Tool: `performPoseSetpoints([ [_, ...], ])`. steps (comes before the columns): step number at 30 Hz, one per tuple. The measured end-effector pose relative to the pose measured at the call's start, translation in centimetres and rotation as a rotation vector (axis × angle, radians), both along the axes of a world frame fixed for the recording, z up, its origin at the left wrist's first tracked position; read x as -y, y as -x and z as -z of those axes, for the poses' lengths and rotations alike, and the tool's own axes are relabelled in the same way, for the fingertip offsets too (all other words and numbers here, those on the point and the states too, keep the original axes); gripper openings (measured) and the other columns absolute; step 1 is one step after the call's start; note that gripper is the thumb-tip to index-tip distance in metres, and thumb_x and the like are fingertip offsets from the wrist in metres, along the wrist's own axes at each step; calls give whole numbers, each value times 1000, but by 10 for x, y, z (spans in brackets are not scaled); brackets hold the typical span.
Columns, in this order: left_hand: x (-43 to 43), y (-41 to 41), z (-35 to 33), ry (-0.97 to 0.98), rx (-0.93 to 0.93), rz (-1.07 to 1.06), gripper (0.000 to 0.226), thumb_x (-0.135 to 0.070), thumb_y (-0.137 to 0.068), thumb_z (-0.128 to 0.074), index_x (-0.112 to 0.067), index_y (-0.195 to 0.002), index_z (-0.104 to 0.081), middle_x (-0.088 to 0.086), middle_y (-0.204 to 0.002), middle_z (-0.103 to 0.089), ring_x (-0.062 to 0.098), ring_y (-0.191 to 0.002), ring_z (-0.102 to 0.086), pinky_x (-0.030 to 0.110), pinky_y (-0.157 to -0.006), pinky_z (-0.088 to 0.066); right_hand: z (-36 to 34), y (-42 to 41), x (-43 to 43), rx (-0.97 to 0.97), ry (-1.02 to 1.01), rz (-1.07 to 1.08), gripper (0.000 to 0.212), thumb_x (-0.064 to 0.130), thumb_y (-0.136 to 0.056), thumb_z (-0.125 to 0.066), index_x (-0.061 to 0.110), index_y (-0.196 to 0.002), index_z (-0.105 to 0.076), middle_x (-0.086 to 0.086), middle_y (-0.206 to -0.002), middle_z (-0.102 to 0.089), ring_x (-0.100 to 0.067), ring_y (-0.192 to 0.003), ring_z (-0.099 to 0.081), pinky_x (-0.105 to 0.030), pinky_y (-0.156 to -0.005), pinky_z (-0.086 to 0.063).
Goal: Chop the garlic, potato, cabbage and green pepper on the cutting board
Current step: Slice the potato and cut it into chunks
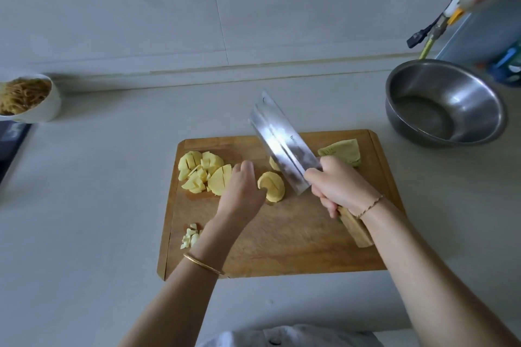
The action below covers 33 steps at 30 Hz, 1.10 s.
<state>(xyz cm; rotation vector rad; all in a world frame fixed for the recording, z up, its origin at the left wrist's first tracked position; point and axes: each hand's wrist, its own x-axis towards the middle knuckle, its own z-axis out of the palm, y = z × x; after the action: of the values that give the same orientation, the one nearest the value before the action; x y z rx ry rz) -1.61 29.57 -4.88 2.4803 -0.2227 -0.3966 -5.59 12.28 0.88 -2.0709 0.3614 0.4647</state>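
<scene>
A wooden cutting board [282, 251] lies on the counter. Cut yellow potato chunks [201, 172] are piled at its far left. My left hand [242, 191] rests between that pile and a sliced potato piece [273, 186], fingers fairly straight, its thumb against the piece. My right hand [338, 186] grips the wooden handle of a cleaver [282, 144], whose blade is raised and tilted over the board. A small potato bit [274, 164] shows beside the blade. A pale green cabbage wedge [342, 152] lies at the far right. Chopped garlic [190, 236] sits near the left edge.
A steel bowl [445, 101] stands on the counter to the right of the board. A white bowl of shredded food [26, 98] is at the far left by a dark stove edge [11, 144]. Hoses and bottles [451, 11] crowd the top right corner.
</scene>
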Motion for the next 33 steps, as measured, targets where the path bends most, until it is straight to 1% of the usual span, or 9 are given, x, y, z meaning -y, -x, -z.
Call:
performPoseSetpoints([
  [2, -1, -8, -6, -131, 101, 162, 39, -5, -81, -63, -13, -116, -46, 4, -119, -47, 20, -106, -48, 25, -78, -42, -2, 1, 3, 31, -10, 48, 23, 7, -87, -38, 13, -65, -35, -6, -48, -33, -17, -25, -37, -28, -42, -34],
  [5, 3, -20, -4, -327, 153, 486, 67, -6, -80, -63, -22, -139, -37, -2, -142, -36, 21, -130, -30, 31, -102, -41, -2, 4, 1, 71, -4, 96, 21, 6, -86, -39, 12, -66, -36, -5, -47, -37, -16, -25, -37, -31, -44, -37],
  [9, 13, -31, -1, -510, 216, 804, 66, -22, -83, -67, -29, -141, -36, -3, -141, -36, 20, -129, -31, 36, -97, -46, 2, 6, -1, 104, -23, 178, 21, 6, -86, -39, 10, -66, -36, -11, -52, -39, -16, -25, -36, -31, -42, -38],
  [13, 16, -40, -4, -542, 233, 891, 65, -38, -80, -70, -32, -138, -41, -2, -136, -39, 20, -124, -36, 33, -90, -47, 5, 5, -1, 112, -9, 197, 22, 7, -88, -40, 10, -66, -36, -11, -52, -38, -15, -25, -35, -31, -43, -37],
  [19, 13, -39, 0, -578, 223, 758, 68, -47, -77, -70, -22, -134, -43, 2, -129, -45, 21, -118, -43, 34, -90, -47, 8, 4, -6, 82, 1, 172, 21, 8, -89, -38, 13, -68, -36, -13, -51, -40, -19, -27, -37, -26, -40, -35],
  [22, 13, -33, 3, -584, 176, 514, 69, -51, -77, -68, -17, -132, -43, 3, -129, -47, 23, -121, -44, 34, -98, -40, 11, 4, -9, 45, 14, 143, 17, 10, -89, -38, 9, -72, -39, -14, -53, -41, -20, -28, -38, -24, -38, -34],
  [25, 14, -29, 2, -602, 271, 411, 59, -53, -81, -61, -19, -128, -46, 0, -127, -52, 22, -122, -42, 36, -102, -29, 13, 3, -14, 11, 47, 115, 16, 12, -90, -38, 1, -84, -48, -15, -55, -45, -21, -28, -43, -26, -37, -36],
  [28, 3, -23, 1, -527, 311, 318, 54, -56, -81, -60, -23, -122, -47, -5, -124, -53, 21, -122, -36, 36, -100, -26, 12, 4, -24, -3, 88, 79, 18, 13, -94, -37, 5, -79, -45, -8, -56, -46, -17, -27, -45, -24, -35, -38],
  [33, -11, -4, 10, -402, 381, 172, 41, -43, -82, -66, -18, -113, -57, -4, -116, -61, 22, -124, -37, 36, -98, -25, 10, 5, -39, -9, 160, 34, 19, 16, -96, -36, 11, -79, -42, -6, -57, -47, -13, -29, -44, -19, -31, -34],
])
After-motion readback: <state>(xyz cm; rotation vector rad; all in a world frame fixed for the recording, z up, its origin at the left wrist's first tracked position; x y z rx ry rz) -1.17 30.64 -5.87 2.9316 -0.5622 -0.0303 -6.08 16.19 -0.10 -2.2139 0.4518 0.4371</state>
